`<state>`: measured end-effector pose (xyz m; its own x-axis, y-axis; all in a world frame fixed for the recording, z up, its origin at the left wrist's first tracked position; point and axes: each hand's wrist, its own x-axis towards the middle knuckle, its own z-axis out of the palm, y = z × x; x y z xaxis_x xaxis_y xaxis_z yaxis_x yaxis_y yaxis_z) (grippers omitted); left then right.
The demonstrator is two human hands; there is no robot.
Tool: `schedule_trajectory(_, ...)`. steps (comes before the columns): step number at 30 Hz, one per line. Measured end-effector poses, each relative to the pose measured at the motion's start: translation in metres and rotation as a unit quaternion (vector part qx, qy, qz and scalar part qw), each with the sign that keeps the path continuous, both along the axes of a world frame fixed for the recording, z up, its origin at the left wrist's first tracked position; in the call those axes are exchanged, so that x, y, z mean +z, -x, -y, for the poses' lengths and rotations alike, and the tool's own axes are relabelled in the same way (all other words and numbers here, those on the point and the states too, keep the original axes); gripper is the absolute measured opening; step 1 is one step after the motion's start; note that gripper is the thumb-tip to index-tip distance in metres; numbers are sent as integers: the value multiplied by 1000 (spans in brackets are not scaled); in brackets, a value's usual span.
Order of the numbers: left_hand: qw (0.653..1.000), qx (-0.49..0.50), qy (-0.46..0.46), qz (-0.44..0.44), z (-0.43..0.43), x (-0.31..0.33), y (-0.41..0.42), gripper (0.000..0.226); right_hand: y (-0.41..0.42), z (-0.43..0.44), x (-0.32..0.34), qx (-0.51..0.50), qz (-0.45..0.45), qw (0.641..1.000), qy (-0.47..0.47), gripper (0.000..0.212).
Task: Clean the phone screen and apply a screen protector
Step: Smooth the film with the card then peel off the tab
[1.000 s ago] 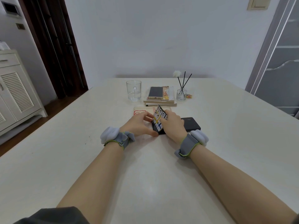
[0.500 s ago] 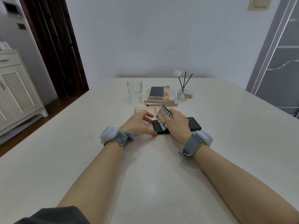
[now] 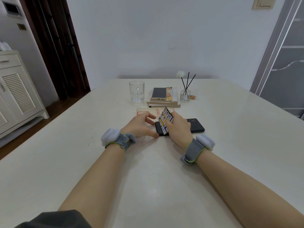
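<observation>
Shows flat black rectangular phone (image 3: 195, 126) lying left-right on wide cream worktop (image 3: 148, 178), left end bracketed by spread fingers of left hand (image 3: 139, 125), right hand (image 3: 178, 128) pinching colourful printed card (image 3: 165, 120) tilted on edge over screen; clear glass mug (image 3: 136, 91) and book stack (image 3: 163, 103) well beyond far edge, open surface nearside.

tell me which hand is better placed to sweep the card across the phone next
Right. The right hand grips the printed card, tilted edge-down on the black phone; the left hand only touches the phone's left end with its thumb.
</observation>
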<state>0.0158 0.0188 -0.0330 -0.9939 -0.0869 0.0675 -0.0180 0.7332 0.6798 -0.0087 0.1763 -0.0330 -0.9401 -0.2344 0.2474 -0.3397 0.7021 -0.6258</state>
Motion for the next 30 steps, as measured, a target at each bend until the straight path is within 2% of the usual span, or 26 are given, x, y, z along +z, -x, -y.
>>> schedule_trajectory(4, 1000, 1, -2, -1, 1, 0, -1, 66, -4, 6, 0, 22, 5, 1000, 16, 23)
schedule_trajectory(10, 1000, 2, -9, 0, 1, -2, 1, 63, -3, -1, 2, -18, 0, 1000, 10, 24)
schedule_trajectory(15, 1000, 0, -20, 1, 2, -2, 1, 62, -7, 6, 1, 21, 14, 1000, 15, 23)
schedule_trajectory(20, 999, -1, -32, 3, 1, -2, 0, 60, -2, 0, 2, -3, 20, 999, 27, 23)
schedule_trajectory(26, 999, -3, -46, 8, 0, 1, -3, 59, -5, 7, 2, 41, 38, 998, 24, 25)
schedule_trajectory(30, 999, 0, -39, 11, -2, 3, -5, 59, 0, -1, 5, -4, 29, 999, 42, 24)
